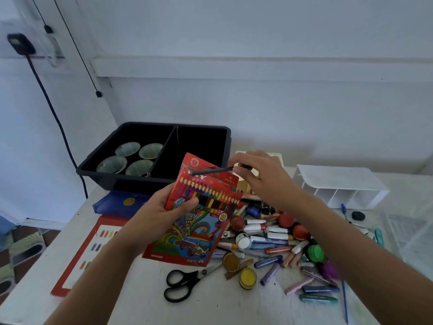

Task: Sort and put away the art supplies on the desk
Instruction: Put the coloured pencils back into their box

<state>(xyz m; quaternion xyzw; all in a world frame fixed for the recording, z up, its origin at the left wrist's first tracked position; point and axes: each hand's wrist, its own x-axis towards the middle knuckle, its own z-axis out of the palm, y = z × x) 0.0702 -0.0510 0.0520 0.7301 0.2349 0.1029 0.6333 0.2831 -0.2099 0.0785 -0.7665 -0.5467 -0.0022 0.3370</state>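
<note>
Head view: left grip [159,214] clasps the coloured-pencil box [199,231] tilted, mouth up, seemingly so the right grip [260,177], pinching a dark pencil [210,171], can feed it in.

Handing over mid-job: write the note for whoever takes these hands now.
Left hand grips the coloured pencil box, raised over the desk.
Right hand pinches a dark pencil at the box's open top.
Done: pencils show through the box window.
Left: seat this pencil, close the box; pastels, paint pots and scissors lie loose on the desk; black tray and white organiser stand behind.
</note>
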